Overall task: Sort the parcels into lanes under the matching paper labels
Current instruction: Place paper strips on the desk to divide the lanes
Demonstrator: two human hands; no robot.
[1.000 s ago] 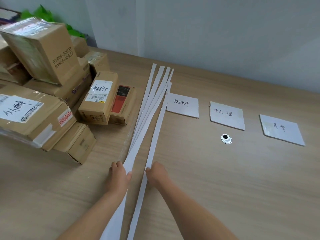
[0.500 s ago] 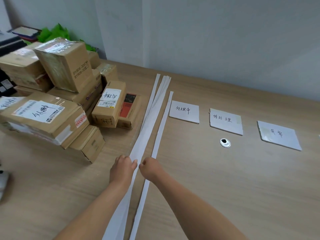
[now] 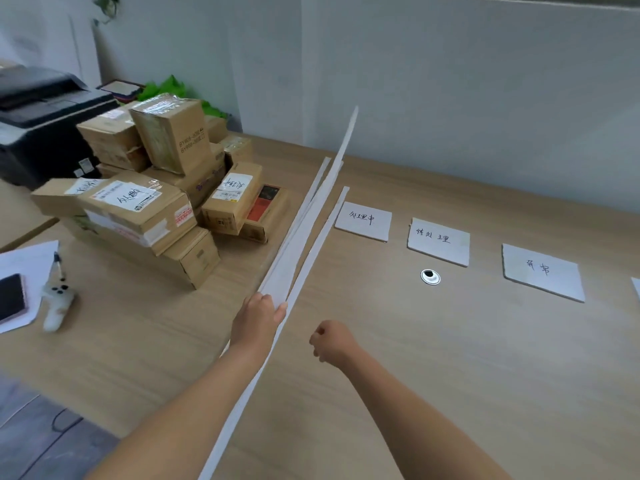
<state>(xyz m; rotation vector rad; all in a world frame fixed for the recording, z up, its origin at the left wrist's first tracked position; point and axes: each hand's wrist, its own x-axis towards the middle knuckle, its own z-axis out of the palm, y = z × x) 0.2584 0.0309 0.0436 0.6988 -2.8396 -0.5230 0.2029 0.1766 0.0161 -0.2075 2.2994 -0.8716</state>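
The parcels (image 3: pixel 166 202) remain piled at the far left of the bench (image 3: pixel 450 375). The white strips (image 3: pixel 301 244), flat before, are now raised at their far ends, gripped by the left hand (image 3: pixel 258 320). The right hand (image 3: pixel 329 341), released from them, is curled empty. Three paper labels (image 3: pixel 363 221) lie rightward.

Brown parcels (image 3: pixel 131 206) heaped left — white paper labels (image 3: pixel 439 241) flat, right.

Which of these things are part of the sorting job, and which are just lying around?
Job: parcels, labels, strips gripped by the left hand, right hand.
Lying about: printer, phone, controller, pen, loose sheet.
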